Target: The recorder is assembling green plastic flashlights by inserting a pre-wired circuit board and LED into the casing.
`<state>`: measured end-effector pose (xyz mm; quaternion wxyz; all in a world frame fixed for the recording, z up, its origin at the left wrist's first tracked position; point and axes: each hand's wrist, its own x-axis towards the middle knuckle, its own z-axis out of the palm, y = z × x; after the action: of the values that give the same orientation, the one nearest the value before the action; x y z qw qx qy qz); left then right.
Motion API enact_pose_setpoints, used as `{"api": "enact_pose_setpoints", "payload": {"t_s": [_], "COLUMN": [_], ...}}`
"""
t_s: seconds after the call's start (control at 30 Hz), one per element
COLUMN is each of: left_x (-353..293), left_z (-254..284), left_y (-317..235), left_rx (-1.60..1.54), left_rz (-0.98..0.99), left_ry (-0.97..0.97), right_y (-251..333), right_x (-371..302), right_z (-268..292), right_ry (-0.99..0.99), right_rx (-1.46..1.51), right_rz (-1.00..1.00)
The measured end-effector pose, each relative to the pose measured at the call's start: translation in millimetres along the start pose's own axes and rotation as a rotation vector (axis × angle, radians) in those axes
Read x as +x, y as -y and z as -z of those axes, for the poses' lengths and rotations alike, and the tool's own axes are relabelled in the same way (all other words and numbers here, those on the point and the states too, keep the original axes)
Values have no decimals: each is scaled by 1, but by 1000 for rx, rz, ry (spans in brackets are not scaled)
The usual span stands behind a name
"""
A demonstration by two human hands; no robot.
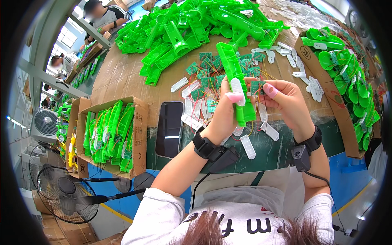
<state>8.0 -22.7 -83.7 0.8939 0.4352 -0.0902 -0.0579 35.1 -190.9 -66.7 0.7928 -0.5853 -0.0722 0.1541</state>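
Observation:
My left hand is closed around a long green plastic housing, held tilted above the table. A white oval cover lies against the housing, with my left thumb pressed near its lower end. Just to the right, my right hand pinches a small green circuit board with thin red and yellow wires. The board is close beside the housing, and wires hang below it. Beneath my hands lie more circuit boards and loose white covers.
A heap of green housings covers the far table. Cardboard boxes of green parts stand left and right. A black phone lies left of my hands. A fan stands at lower left; other people work far left.

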Motion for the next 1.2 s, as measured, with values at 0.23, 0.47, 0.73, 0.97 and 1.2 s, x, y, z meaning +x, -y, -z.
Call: {"api": "enact_pose_setpoints", "payload": {"t_s": [0.23, 0.47, 0.73, 0.97, 1.2], "left_x": [-1, 2, 4, 0, 0], "left_z": [-5, -7, -2, -4, -7], "left_y": [-4, 1, 5, 12, 9], "left_rx": [-48, -28, -42, 221, 167], "left_rz": [12, -69, -52, -151, -79], "left_ry": [55, 46, 172, 187, 111], "right_y": [7, 4, 0, -1, 1], "right_x": [-4, -6, -5, -4, -5], "right_z": [-3, -6, -8, -7, -9], "right_ry": [106, 122, 60, 53, 77], "right_rx": [-51, -42, -76, -129, -105], "right_rz": [-22, 9, 114, 110, 89]}}
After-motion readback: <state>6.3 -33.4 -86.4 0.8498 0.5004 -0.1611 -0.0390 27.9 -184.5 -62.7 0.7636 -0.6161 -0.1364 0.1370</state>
